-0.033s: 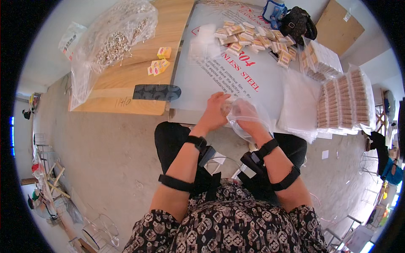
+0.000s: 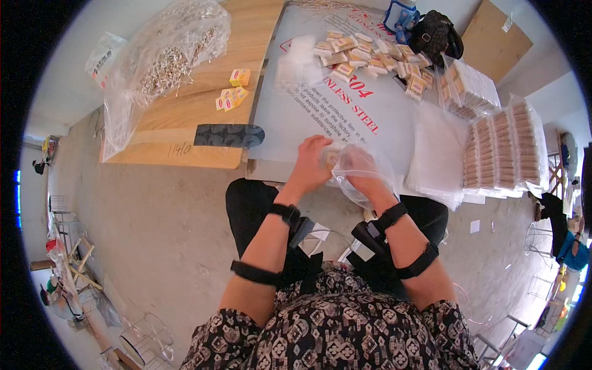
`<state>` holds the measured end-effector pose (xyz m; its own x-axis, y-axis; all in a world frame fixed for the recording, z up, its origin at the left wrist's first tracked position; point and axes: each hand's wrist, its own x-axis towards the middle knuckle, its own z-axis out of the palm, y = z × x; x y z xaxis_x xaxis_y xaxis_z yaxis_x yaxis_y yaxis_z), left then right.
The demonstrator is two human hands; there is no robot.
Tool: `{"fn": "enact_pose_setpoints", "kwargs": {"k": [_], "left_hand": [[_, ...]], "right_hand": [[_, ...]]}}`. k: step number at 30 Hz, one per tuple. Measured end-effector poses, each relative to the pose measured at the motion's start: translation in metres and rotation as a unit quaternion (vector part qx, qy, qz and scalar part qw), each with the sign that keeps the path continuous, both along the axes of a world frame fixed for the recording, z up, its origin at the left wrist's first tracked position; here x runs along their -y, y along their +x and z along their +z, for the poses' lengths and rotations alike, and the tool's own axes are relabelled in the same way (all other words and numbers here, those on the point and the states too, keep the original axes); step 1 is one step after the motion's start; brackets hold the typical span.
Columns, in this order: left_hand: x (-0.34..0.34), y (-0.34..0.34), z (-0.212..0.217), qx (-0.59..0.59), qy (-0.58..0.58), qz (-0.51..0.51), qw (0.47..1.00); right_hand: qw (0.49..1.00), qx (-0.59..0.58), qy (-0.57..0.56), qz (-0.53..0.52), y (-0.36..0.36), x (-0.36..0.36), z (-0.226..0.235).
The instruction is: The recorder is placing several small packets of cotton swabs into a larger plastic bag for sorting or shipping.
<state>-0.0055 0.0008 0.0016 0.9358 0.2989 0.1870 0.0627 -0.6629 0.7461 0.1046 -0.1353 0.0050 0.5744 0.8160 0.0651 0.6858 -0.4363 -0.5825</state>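
My left hand (image 2: 310,163) is at the near edge of the film-covered table, fingers curled at a small pack of cotton swabs (image 2: 332,160). Just right of it, my right hand (image 2: 359,166) is closed, with a clear plastic bag (image 2: 377,182) draped around it toward the wrist. The film of the bag blurs the right fingertips. Farther back lies a loose pile of small cotton swab packs (image 2: 344,44). Flat clear bags (image 2: 436,151) are stacked to the right of my hands.
Filled bags of swab packs (image 2: 505,148) stand at the right edge, with more bagged packs (image 2: 472,83) behind. A backpack (image 2: 435,38) and blue bottle holder (image 2: 399,18) sit at the back. On the wooden board (image 2: 179,148) are a large swab bag (image 2: 179,65) and yellow-white labels (image 2: 231,97).
My left hand has shifted very slightly left, and its fingers sit a little differently at the pack. My right hand and the bag are almost unmoved.
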Motion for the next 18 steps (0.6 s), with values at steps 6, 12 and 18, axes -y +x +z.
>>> {"fn": "enact_pose_setpoints", "kwargs": {"k": [6,12,18], "left_hand": [[0.044,-0.024,0.079,-0.059,-0.151,0.086,0.983],[0.066,-0.014,0.068,0.052,-0.178,0.083,0.979],[0.102,-0.01,0.106,0.125,-0.29,0.033,0.948]], "right_hand": [[0.996,-0.011,-0.089,0.002,0.007,-0.01,0.008],[0.982,-0.067,-0.172,0.036,0.013,-0.015,0.025],[0.982,-0.083,-0.036,0.164,0.031,0.018,0.001]]}}
